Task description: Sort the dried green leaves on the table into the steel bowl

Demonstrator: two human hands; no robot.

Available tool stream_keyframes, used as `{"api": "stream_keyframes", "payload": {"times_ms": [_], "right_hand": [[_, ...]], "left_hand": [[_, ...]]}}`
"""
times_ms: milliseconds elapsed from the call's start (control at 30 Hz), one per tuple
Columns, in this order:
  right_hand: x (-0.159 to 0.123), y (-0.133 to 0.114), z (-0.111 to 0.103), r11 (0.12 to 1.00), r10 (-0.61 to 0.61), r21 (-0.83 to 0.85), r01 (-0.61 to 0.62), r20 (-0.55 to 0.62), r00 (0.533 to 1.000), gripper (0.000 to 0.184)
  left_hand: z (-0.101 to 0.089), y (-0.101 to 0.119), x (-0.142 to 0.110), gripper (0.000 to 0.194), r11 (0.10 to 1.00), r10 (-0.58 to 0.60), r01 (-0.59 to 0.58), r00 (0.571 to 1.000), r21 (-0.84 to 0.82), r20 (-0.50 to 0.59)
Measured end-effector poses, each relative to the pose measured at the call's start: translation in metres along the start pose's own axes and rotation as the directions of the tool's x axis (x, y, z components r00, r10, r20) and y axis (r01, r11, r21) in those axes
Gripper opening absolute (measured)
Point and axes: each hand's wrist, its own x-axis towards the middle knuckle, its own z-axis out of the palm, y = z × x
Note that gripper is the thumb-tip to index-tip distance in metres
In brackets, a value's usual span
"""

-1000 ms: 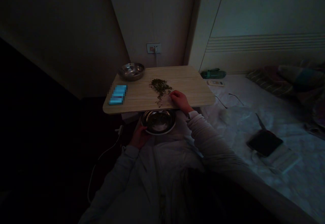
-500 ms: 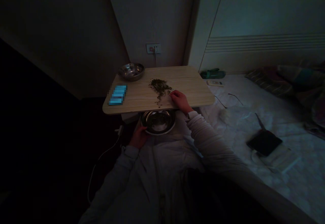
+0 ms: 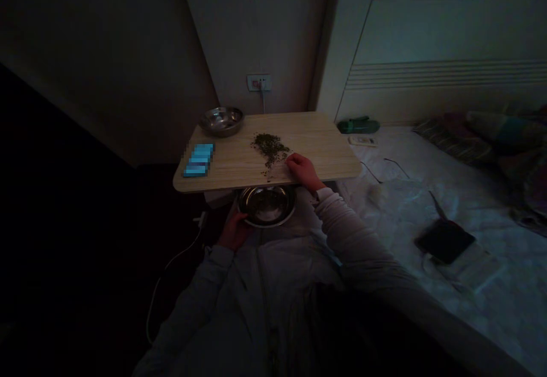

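The room is dim. A small wooden table [image 3: 325, 138] carries a heap of small dark green bits [image 3: 269, 146]. My right hand [image 3: 301, 171] rests on the table's near edge beside the heap, fingers curled toward the bits; what they hold, if anything, I cannot see. My left hand [image 3: 234, 232] grips the rim of a steel bowl [image 3: 267, 205] held just under the table's front edge. A few dark bits lie inside this bowl.
A second steel bowl [image 3: 221, 119] stands at the table's back left. A blue lit screen [image 3: 199, 159] lies at the left. A wall socket [image 3: 258, 82] is behind. On the bed at right lie a dark flat device [image 3: 444, 241], a remote [image 3: 362, 140] and cables.
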Motion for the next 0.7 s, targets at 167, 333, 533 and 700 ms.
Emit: {"api": "stream_keyframes", "payload": {"times_ms": [167, 333, 533, 700], "right_hand": [[-0.0015, -0.0027, -0.0006, 1.000, 0.000, 0.002, 0.000, 0.007, 1.000, 0.019], [-0.0033, -0.0080, -0.0007, 0.999, 0.009, 0.035, -0.009, -0.003, 1.000, 0.016], [-0.0041, -0.0078, -0.0005, 0.999, -0.009, 0.042, 0.010, -0.004, 1.000, 0.018], [-0.0032, -0.0048, -0.0011, 0.999, -0.004, 0.032, 0.004, 0.018, 1.000, 0.020]], "left_hand": [[0.0011, 0.0008, -0.0001, 0.069, 1.000, -0.012, 0.012, 1.000, 0.002, -0.013], [0.0006, 0.0013, 0.0003, 0.067, 1.000, -0.012, 0.012, 1.000, -0.015, 0.008], [-0.0013, -0.0002, 0.0023, 0.065, 1.000, -0.012, 0.012, 1.000, 0.016, -0.012], [-0.0039, -0.0018, 0.0041, 0.069, 1.000, 0.000, 0.000, 1.000, 0.015, 0.020]]}}
